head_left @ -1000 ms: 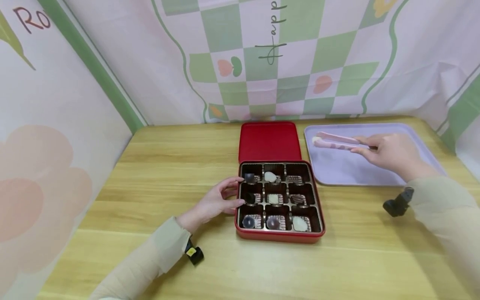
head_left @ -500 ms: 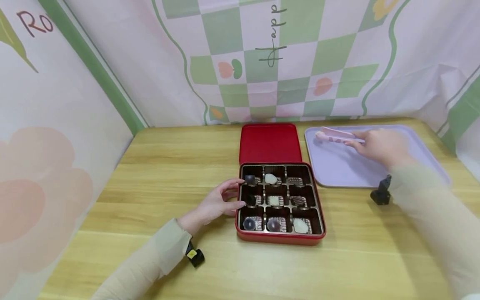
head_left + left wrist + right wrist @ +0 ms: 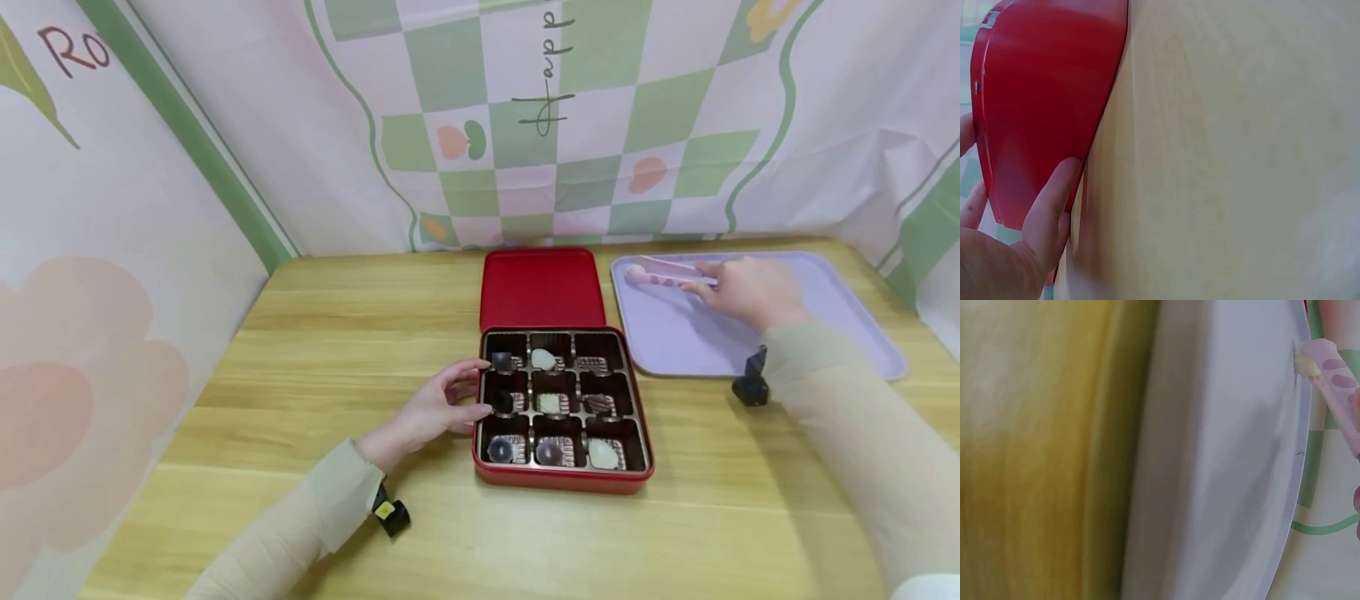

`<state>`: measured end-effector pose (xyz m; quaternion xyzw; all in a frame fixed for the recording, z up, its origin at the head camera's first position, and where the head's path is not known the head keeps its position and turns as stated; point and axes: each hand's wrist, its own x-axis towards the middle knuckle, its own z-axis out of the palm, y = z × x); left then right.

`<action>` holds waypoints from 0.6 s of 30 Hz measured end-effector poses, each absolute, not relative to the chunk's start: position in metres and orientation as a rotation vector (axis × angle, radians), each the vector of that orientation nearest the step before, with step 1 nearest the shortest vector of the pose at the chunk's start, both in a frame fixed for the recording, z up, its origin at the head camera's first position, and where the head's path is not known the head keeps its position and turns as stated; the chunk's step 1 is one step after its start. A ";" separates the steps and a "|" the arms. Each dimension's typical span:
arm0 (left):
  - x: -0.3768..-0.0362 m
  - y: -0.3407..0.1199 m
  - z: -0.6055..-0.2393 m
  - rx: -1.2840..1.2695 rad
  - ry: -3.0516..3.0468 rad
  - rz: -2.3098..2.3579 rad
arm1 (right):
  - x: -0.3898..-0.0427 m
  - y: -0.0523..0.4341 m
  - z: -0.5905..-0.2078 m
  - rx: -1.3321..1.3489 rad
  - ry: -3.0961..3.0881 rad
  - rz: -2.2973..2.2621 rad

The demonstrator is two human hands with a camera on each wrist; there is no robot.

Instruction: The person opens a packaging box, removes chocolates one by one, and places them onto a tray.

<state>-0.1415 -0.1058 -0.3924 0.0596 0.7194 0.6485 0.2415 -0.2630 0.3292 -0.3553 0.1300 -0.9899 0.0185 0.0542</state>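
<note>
Head view: left hand (image 3: 438, 406) rested, fingers loosely curved, against red chocolate box (image 3: 562, 479); right hand (image 3: 746, 290) pinched pink tongs (image 3: 663, 271) over lilac tray (image 3: 862, 333). Left wrist view: thumb (image 3: 1050, 209) touched box wall. Right wrist view: tongs' tip at tray's rim.

Head view: the wooden table (image 3: 315, 350) is being looked down on from above and behind both arms.
Left wrist view: the red box (image 3: 1041, 106) is being seen very near.
Right wrist view: the lilac tray (image 3: 1222, 456) is being seen close, perhaps edge-on.
Shared: box and tray are being shown in the head view too.
</note>
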 end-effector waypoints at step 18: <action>-0.142 -0.105 -0.393 0.170 1.976 1.774 | -0.251 0.333 -0.351 0.404 -2.904 0.148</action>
